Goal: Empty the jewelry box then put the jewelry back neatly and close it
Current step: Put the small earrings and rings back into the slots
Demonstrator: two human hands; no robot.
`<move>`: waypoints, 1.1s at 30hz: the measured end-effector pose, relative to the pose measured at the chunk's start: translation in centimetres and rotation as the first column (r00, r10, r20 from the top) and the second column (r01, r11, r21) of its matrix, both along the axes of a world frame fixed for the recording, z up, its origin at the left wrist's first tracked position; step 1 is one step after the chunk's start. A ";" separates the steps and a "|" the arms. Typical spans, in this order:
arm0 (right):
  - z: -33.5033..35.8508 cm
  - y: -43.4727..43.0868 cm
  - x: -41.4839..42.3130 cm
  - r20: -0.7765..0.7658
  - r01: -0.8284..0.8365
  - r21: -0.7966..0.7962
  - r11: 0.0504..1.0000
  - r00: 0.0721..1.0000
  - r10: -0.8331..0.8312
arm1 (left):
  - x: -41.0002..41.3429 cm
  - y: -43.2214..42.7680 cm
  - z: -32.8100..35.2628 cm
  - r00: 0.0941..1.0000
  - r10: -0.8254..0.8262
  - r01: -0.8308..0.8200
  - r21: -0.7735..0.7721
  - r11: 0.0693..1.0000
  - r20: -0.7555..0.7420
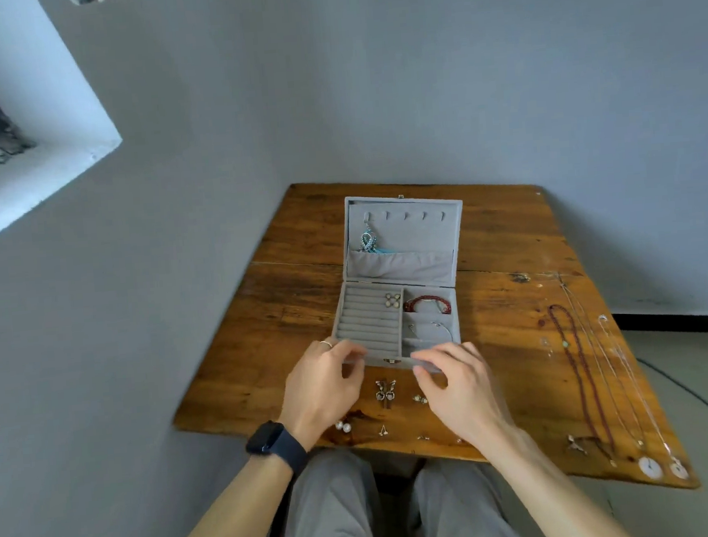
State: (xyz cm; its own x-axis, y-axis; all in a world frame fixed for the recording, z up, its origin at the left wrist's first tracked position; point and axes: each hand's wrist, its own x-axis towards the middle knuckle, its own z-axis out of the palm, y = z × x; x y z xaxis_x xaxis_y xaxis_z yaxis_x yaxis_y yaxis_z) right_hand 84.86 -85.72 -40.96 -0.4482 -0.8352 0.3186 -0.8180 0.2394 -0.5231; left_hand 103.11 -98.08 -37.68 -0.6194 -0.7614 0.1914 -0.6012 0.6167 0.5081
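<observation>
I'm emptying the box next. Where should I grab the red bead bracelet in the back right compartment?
Probably pinch the red bead bracelet by its near arc, from straight above, with the right hand. It lies inside a walled compartment of the jewelry box, so its sides are blocked; only its top is reachable.

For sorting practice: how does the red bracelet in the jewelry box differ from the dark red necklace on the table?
The bracelet sits in the far right compartment of the jewelry box; the necklace lies on the table right of it. The bracelet forms a small loop; the necklace a long, narrow one. Both are red beads.
</observation>
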 end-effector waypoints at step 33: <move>2.1 -1.3 4.3 0.279 0.001 -0.037 0.999 0.960 0.010 | 1.6 -0.2 -0.8 0.956 0.163 -0.072 0.347 0.935 -0.243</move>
State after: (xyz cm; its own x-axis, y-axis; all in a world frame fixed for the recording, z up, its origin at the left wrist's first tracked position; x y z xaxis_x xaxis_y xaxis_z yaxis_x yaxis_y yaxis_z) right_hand 89.16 -87.06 -38.87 -0.5201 -0.8275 0.2116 -0.6390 0.2126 -0.7392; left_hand 104.69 -98.25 -38.46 -0.4834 -0.8734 0.0597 -0.4747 0.3188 0.8204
